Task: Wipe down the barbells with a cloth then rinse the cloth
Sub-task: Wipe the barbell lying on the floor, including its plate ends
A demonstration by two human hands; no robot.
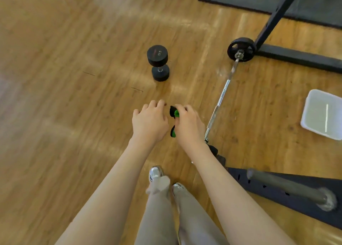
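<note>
Wooden gym flooring (74,96) held the barbell (222,95) just right of a person's right hand (188,126) clutching a green-black cloth (174,113), left hand (149,122) relaxed, wiping and rinsing seemingly ahead.

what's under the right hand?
A black-and-green object shows at the fingers and below the thumb of the right hand; the hand covers its middle, so its identity is unclear.

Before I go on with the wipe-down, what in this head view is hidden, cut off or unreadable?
- Black and green item: mostly covered by the right hand; cloth or not, unclear.
- Barbell: near end hidden behind the right forearm.
- White tub: cut by the right edge; contents unclear.
- Left hand: palm side hidden.
</note>
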